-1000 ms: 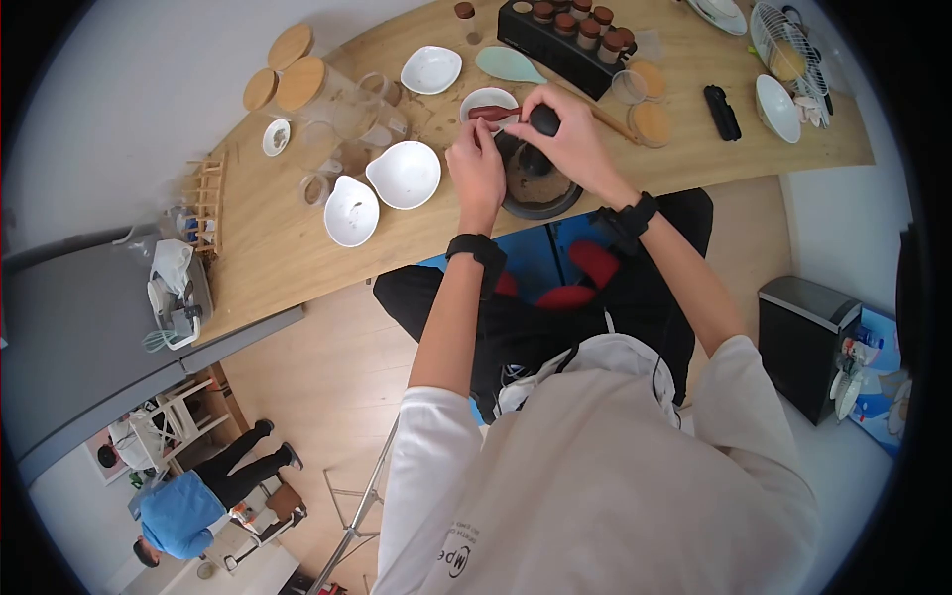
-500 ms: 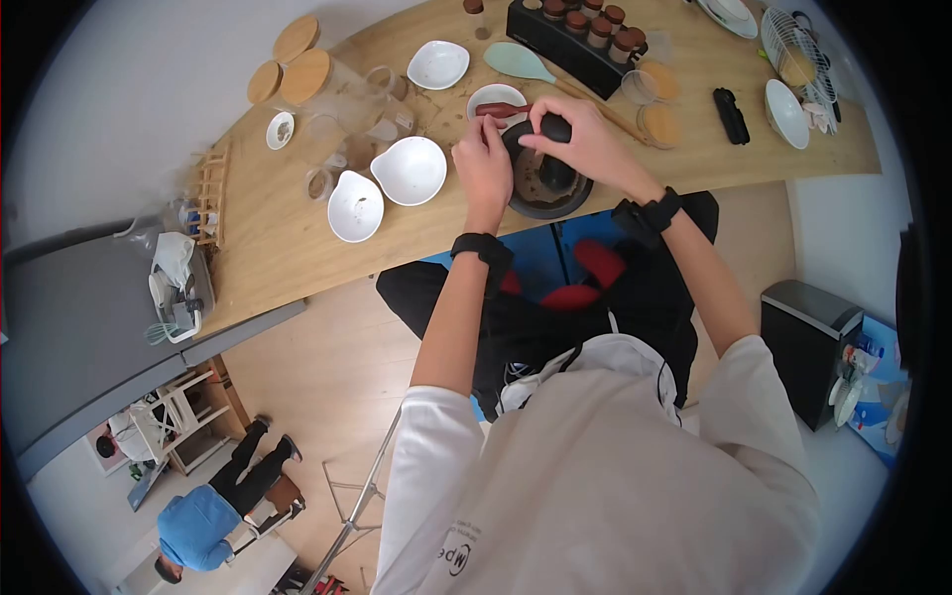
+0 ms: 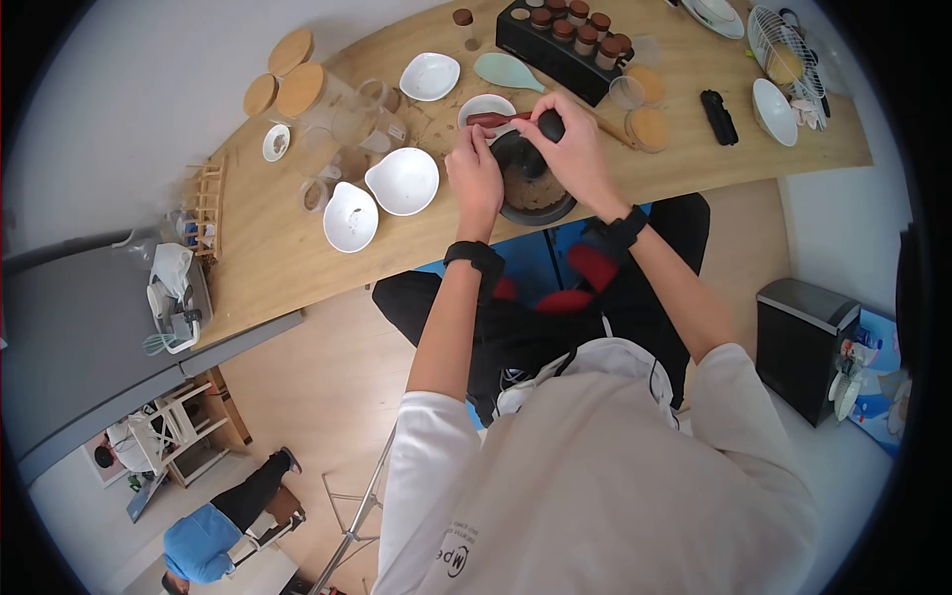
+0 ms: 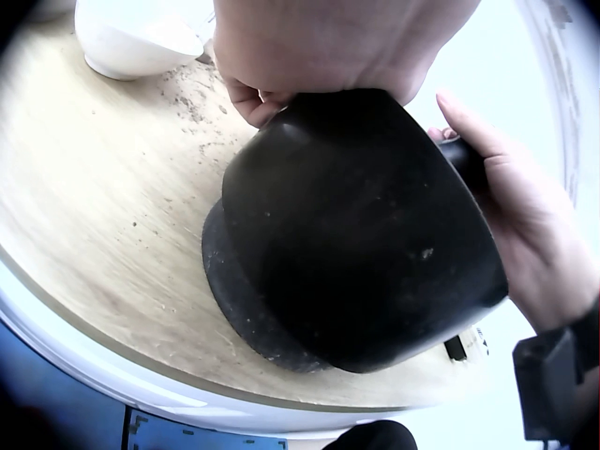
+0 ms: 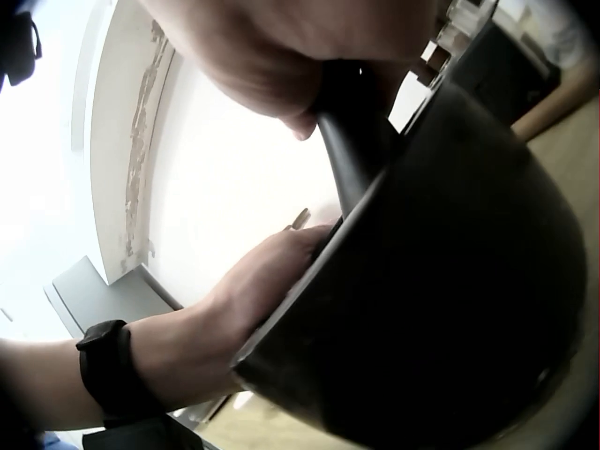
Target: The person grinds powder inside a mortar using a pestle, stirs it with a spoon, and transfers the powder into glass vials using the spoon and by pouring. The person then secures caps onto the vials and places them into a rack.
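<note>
My left hand [image 3: 474,178] holds the near-left rim of a black mortar [image 4: 366,234], its fingers bent at the edge. Brown ground powder [image 3: 535,194] covers the mortar's floor. My right hand [image 3: 577,159] grips the knob of a black pestle [image 3: 550,125], whose lower end stands in the mortar toward its far side. In the right wrist view, the pestle's shaft [image 5: 349,159] slants down past the rim. Just beyond the fingers, a reddish-brown spoon [image 3: 486,120] lies across a small white bowl [image 3: 486,103].
Two white spouted bowls [image 3: 402,181] stand to the left, near clear jars with wooden lids [image 3: 300,90]. A pale green spatula [image 3: 506,70] lies beyond the mortar, beside a black rack [image 3: 555,50] of brown-capped spice jars. Powder is scattered on the table [image 4: 112,187].
The pestle swung to the near right of the mortar, then back to its far side, the right hand moving with it. The left hand keeps its hold. A person in blue at lower left leans lower.
</note>
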Demonstrator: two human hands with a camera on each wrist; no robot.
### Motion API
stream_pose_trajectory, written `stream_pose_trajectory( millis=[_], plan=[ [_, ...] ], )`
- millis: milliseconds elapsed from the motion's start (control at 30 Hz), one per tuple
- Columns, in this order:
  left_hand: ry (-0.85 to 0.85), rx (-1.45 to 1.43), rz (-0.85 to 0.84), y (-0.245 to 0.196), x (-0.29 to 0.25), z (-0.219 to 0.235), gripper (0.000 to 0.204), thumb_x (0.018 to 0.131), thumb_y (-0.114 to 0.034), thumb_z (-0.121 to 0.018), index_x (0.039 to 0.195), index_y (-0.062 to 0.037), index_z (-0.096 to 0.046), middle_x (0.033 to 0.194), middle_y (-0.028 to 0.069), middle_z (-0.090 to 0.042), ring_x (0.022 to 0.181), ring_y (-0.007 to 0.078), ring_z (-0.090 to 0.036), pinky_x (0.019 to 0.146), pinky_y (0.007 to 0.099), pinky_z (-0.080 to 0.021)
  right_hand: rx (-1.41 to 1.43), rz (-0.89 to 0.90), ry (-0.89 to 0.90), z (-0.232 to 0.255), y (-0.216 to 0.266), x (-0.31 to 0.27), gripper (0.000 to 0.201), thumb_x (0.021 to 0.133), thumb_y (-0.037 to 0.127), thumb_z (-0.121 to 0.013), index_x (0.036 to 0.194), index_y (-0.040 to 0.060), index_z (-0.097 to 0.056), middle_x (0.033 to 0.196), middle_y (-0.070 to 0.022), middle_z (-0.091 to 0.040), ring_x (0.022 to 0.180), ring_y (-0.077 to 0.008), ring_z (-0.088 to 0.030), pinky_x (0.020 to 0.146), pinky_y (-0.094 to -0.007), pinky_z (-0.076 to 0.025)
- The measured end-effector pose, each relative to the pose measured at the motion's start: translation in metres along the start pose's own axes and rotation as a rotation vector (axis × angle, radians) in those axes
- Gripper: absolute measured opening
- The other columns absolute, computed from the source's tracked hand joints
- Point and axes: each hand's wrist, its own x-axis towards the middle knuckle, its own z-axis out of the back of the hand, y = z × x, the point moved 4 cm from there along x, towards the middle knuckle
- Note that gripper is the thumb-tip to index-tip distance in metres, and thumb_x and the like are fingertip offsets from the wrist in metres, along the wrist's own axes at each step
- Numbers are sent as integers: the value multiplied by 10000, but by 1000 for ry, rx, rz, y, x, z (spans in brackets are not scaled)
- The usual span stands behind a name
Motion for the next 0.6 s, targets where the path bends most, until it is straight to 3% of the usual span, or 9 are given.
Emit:
stream_pose_trajectory(
  millis=[67,133,167,333,467,533,567,600],
  plan=[
    [-8,32,-30,0,-1,2,316,1112,-206,-512,979,-1,-712,881,266,-739,853,485,-710,784,541,-528,78,-37,56,-6,0,-5,317,922,234,-837,951,28,-597,929,-97,-661,861,-283,-614,810,-372,-504],
    [6,36,-2,0,-1,3,314,1112,-212,-511,983,-8,-712,887,259,-743,860,486,-709,791,553,-525,70,185,340,-7,4,-2,322,918,234,-841,945,29,-595,926,-93,-653,870,-276,-612,816,-366,-500],
    [20,29,27,-2,-2,3,313,1113,-219,-510,986,-16,-713,893,253,-747,867,488,-709,797,566,-523,38,178,399,-4,3,1,312,924,221,-831,939,28,-588,913,-108,-644,860,-304,-613,805,-381,-504],
    [21,82,31,-3,-1,1,333,1114,-232,-508,984,1,-708,898,262,-747,881,490,-712,802,559,-529,-105,115,148,4,8,12,279,942,197,-804,942,26,-585,895,-143,-648,872,-381,-628,800,-425,-519],
    [23,46,52,-1,-1,4,331,1113,-230,-510,989,0,-713,896,253,-751,889,482,-718,792,551,-534,-10,207,240,-8,10,3,283,930,201,-814,942,32,-588,881,-133,-667,851,-376,-630,772,-413,-508],
    [30,60,74,-1,-1,4,327,1112,-227,-510,990,-7,-718,907,244,-757,890,480,-719,795,559,-534,-27,323,404,-8,9,7,308,913,195,-838,926,36,-575,863,-93,-618,788,-298,-596,774,-385,-499],
    [27,81,74,-1,-1,4,328,1113,-226,-508,990,-5,-717,908,247,-757,890,482,-719,795,559,-534,-79,199,420,-3,8,11,319,918,202,-840,922,28,-572,852,-96,-632,779,-297,-595,764,-374,-499],
    [24,99,72,-2,-1,3,330,1113,-225,-506,989,-3,-716,909,250,-756,889,484,-719,795,558,-535,-86,195,422,-3,7,11,319,918,202,-840,922,28,-572,852,-96,-632,779,-297,-595,764,-374,-499]
  ],
)
